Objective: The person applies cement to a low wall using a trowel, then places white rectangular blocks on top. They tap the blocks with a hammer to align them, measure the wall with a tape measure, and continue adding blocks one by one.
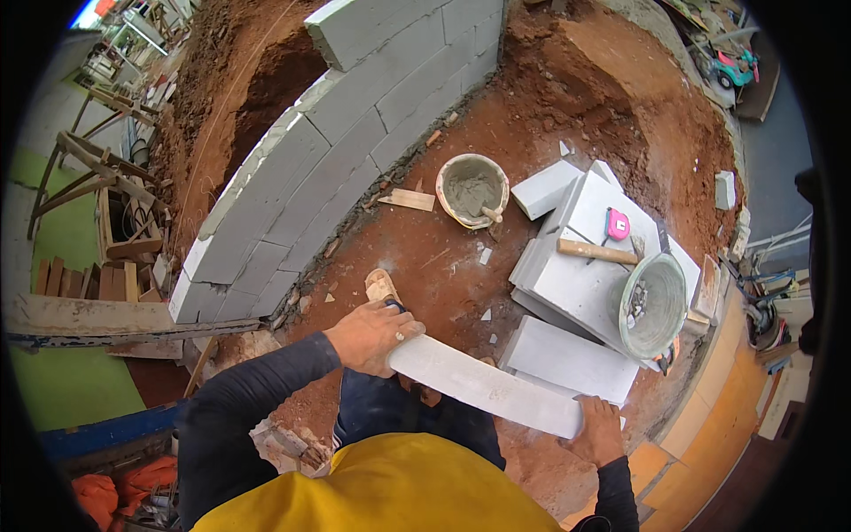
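Observation:
A long white lightweight block (487,387) is held across the front of my body. My left hand (374,338) is closed round its left end, and my right hand (599,432) grips the other end. Ahead and to the left stands a partly built wall (341,146) of grey-white blocks, with one block (381,31) on its top at the far end. A bucket (472,191) of grey mortar with a wooden-handled tool in it sits on the dirt between the wall and a stack of blocks (576,284).
On the stack lie a wooden-handled hammer (598,252), a pink tape measure (617,225) and a greenish basin (652,306). More white blocks (567,356) lie nearer me. A short wood piece (408,199) rests by the wall's foot. Orange tiles (700,452) edge the right.

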Demonstrator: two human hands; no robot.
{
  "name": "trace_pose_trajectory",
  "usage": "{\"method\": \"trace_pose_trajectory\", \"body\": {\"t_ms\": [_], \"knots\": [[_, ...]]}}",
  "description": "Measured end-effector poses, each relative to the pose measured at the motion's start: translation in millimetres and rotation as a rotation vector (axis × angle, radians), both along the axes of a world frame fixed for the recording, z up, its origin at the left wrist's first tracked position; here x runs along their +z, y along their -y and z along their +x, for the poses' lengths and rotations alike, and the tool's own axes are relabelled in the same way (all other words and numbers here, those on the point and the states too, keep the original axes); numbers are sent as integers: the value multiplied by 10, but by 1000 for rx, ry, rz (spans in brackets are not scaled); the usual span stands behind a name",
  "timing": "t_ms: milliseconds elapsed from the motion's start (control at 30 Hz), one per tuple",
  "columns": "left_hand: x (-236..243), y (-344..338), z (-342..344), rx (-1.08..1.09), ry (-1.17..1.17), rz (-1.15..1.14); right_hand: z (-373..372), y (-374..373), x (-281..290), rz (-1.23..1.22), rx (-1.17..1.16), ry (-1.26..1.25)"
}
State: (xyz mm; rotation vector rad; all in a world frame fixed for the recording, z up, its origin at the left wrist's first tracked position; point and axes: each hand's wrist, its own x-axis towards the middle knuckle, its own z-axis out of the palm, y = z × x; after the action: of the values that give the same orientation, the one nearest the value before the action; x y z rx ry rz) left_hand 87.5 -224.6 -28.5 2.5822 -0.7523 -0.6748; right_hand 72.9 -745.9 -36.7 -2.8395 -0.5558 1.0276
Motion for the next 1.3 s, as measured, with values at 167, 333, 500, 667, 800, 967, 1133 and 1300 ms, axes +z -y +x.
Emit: {"method": "trace_pose_trajectory", "body": {"t_ms": [167, 333, 500, 667, 800, 967, 1133, 1300], "knots": [[1030, -1342, -678, 314, 77, 174, 1010, -1659, 768, 128, 382, 181], [1439, -2449, -1224, 706, 209, 218, 2101, -3694, 1591, 168, 773, 387], [1819, -3281, -1445, 992, 438, 234, 2959, -5526, 2427, 297, 1090, 531], [2088, -3926, -1344, 1170, 512, 264, 3577, -7144, 2854, 261, 1288, 533], [2203, -4236, -1061, 1331, 389, 254, 3881, -7926, 2787, 196, 1359, 532], [2160, -4475, -631, 1402, 280, 263, 4308, -8448, 2535, 179, 1404, 422], [1973, -4614, -254, 1414, 194, 335, 4739, -8673, 2121, 228, 1474, 364], [1765, -4694, -79, 1412, 106, 347, 4939, -8789, 1787, 250, 1509, 334]]}}
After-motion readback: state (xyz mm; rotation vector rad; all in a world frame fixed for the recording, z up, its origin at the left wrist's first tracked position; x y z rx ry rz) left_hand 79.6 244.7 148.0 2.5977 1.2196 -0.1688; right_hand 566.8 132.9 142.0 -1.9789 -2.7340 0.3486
